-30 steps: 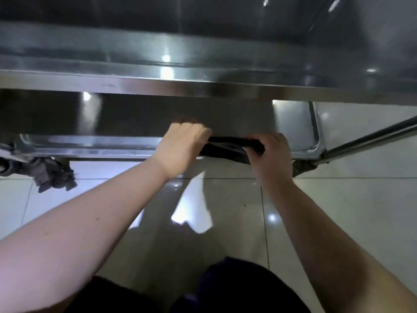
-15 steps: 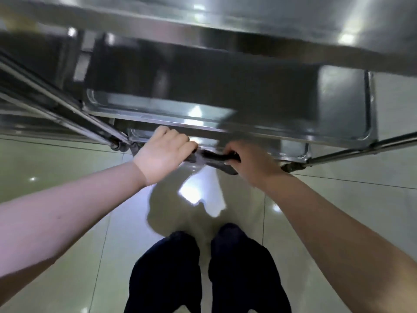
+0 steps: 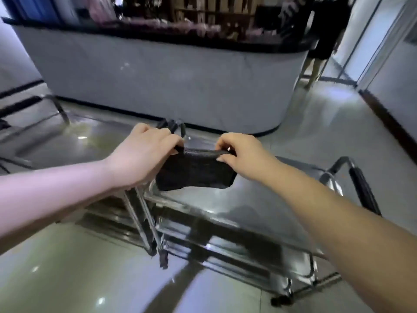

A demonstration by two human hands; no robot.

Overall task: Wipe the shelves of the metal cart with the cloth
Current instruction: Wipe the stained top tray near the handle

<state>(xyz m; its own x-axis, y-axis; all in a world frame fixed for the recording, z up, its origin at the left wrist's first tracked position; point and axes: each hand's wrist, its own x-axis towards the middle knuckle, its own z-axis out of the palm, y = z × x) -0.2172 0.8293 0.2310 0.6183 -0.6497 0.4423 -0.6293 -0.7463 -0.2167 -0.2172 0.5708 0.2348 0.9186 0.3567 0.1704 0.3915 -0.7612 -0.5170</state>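
Observation:
A dark cloth hangs stretched between my two hands, held by its top edge above the cart. My left hand grips its left corner and my right hand pinches its right corner. Below them stands the metal cart, its shiny top shelf under the cloth and lower shelves showing beneath. A black-padded handle rises at the cart's right end. The cloth's lower edge hangs just over the top shelf; whether it touches is unclear.
A second metal cart stands to the left, close against the first. A long curved white counter with a dark top lies beyond. A person's legs show at the back right. Glossy tiled floor surrounds the carts.
My view has risen from the cart's lowest shelf to above its top. Both hands have lifted the cloth from the bottom shelf edge to over the top shelf.

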